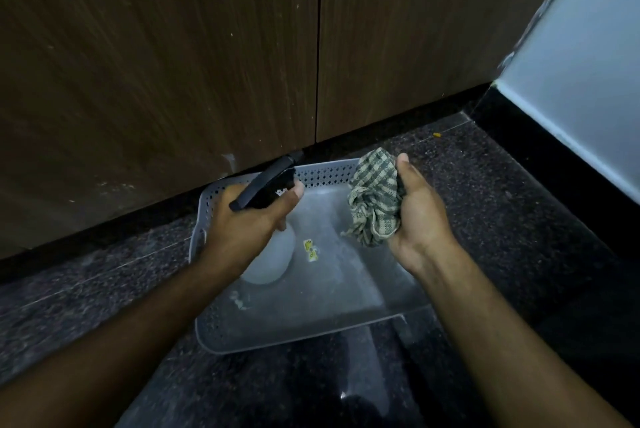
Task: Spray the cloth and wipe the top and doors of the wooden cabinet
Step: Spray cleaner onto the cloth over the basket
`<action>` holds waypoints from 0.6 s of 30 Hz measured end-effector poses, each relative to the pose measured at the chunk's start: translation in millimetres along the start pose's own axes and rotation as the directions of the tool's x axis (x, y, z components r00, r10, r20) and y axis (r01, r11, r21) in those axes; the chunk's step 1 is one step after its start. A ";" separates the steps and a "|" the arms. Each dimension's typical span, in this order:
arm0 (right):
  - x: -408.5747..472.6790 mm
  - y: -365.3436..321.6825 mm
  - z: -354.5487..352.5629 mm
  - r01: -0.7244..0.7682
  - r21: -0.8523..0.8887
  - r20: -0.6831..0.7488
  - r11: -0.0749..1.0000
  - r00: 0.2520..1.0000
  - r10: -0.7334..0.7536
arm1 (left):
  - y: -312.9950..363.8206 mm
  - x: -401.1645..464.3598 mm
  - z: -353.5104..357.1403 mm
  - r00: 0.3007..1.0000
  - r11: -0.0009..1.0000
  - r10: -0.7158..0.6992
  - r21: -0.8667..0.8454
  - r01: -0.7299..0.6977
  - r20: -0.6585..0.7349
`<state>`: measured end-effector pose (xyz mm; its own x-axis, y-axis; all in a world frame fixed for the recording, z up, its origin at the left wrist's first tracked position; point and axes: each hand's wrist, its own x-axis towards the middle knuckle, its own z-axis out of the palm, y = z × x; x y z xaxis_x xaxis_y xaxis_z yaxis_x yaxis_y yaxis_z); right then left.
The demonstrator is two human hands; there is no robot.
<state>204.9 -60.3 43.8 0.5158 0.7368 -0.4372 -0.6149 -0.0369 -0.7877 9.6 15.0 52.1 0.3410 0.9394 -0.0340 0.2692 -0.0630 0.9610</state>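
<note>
Dark speckled stone makes the floor [519, 220], and two bare arms reach out over it from the bottom of the view. A grey plastic tray [304, 330] with little holes in its walls sits on the floor, right under both hands. The left hand [242, 230] is curled around a spray bottle [266, 254]. The bottle has a pale, see-through body and a black top, and it is held above the tray with the black nozzle pointing away, toward the cabinet. The right hand [420, 220] grips a bunched-up cloth [375, 199] with green and cream checks, thumb up, just beside the bottle's top but not touching it. Past the tray stands the brown wooden cabinet [156, 64], its two doors closed with a thin gap between them. A pale wall [581, 81] is on the right.
</note>
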 end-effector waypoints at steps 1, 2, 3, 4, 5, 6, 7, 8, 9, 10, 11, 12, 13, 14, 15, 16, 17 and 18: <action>-1.0 1.3 0.2 0.007 0.000 -0.003 1.000 1.000 -0.007 | -3.7 -1.6 1.0 1.000 0.999 -0.021 -0.033 0.022 0.015; -2.0 2.7 0.5 0.014 0.003 -0.008 1.000 1.000 -0.014 | -7.4 -3.4 2.8 0.998 0.997 -0.048 -0.061 0.050 0.038; -2.7 4.3 0.8 0.020 0.008 -0.014 1.000 1.000 -0.020 | -10.7 -5.4 4.3 0.995 0.993 -0.068 -0.088 0.074 0.076; -2.8 6.1 1.6 0.023 0.011 -0.018 1.000 1.000 -0.023 | -13.9 -6.8 5.4 0.990 0.990 -0.067 -0.116 0.082 0.121; -3.1 7.7 1.7 0.025 0.009 -0.021 1.000 0.999 -0.025 | -16.7 -7.6 5.5 0.986 0.987 -0.053 -0.142 0.076 0.157; -3.3 9.1 1.6 0.028 0.003 -0.022 1.000 0.999 -0.028 | -18.6 -7.5 4.3 0.983 0.985 -0.037 -0.161 0.066 0.177; -3.7 10.5 1.9 0.031 -0.002 -0.021 1.000 0.999 -0.031 | -20.0 -6.9 1.4 0.982 0.983 -0.024 -0.172 0.057 0.188; -4.3 11.6 2.1 0.030 -0.004 -0.017 1.000 0.999 -0.030 | -20.3 -6.5 -1.4 0.980 0.983 -0.014 -0.175 0.050 0.200; -4.9 12.4 2.2 0.023 -0.004 -0.011 1.000 1.000 -0.023 | -20.8 -5.9 -3.7 0.976 0.985 -0.007 -0.168 0.044 0.217; -5.5 13.5 2.9 0.014 -0.004 -0.004 1.000 1.000 -0.014 | -20.9 -6.2 -5.6 0.971 0.988 0.000 -0.153 0.038 0.239; -6.0 14.4 3.9 0.007 -0.006 0.001 1.000 1.000 -0.007 | -21.4 -6.5 -6.1 0.966 0.990 0.001 -0.136 0.035 0.257; -6.2 15.5 5.1 0.007 -0.011 0.006 1.000 1.000 -0.007 | -22.1 -6.7 -6.1 0.964 0.992 0.001 -0.124 0.033 0.267; -6.3 16.5 6.6 0.011 -0.017 0.007 1.000 1.000 -0.011 | -22.8 -7.1 -6.0 0.963 0.994 0.004 -0.110 0.027 0.271; -6.3 17.4 8.7 0.014 -0.019 0.005 1.000 1.000 -0.014 | -23.4 -7.1 -6.2 0.963 0.996 0.005 -0.084 0.018 0.269; -6.5 18.4 10.7 0.014 -0.020 0.006 1.000 1.000 -0.014 | -24.2 -7.0 -7.7 0.965 0.999 -0.004 -0.042 0.016 0.264; -6.4 19.4 12.7 0.011 -0.019 0.012 1.000 1.000 -0.010 | -24.7 -6.4 -10.8 0.966 1.000 -0.025 0.017 0.021 0.259; -6.5 20.3 14.0 0.003 -0.018 0.018 1.000 1.000 -0.003 | -25.7 -5.3 -15.6 0.965 0.996 -0.057 0.084 0.036 0.256; -6.8 21.0 15.7 -0.008 -0.018 0.022 1.000 1.000 0.008 | -26.7 -3.6 -21.4 0.960 0.987 -0.089 0.151 0.050 0.266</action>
<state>179.1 -55.5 37.0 0.4972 0.7514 -0.4338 -0.6082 -0.0548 -0.7919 -18.2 20.5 32.5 0.5430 0.8177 -0.1914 0.4184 -0.0659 0.9059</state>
